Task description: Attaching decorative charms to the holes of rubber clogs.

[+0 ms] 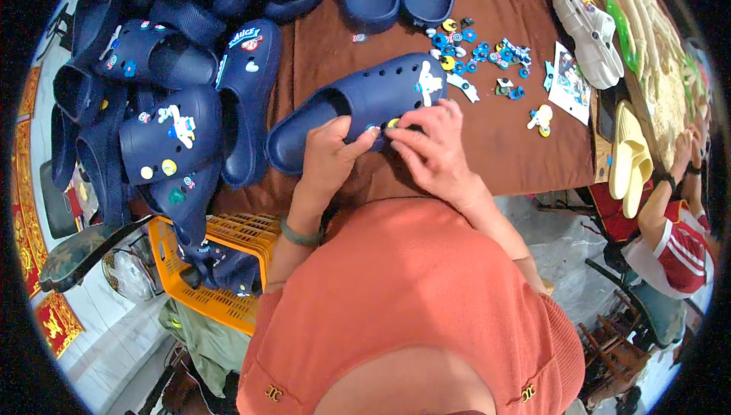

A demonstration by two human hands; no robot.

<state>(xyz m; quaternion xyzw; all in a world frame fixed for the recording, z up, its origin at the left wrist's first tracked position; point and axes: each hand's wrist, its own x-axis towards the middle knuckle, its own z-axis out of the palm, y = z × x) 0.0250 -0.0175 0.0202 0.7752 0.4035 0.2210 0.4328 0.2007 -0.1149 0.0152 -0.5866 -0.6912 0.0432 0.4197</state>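
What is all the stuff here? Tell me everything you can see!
Clog being worked on: one, navy blue, middle of the table, a white charm on top.
Clog pile: many, navy blue, left and top of the table, some with charms.
Loose charms: many, mostly blue, yellow and white, right of the clog.
Tablecloth: one, brown, under everything.
White clog: one, top right.
Yellow clogs: a pair, pale yellow, right edge.
Crate: one, orange, below the table on the left.
Left hand: grips the clog's side.
Right hand: fingertips press on the clog.
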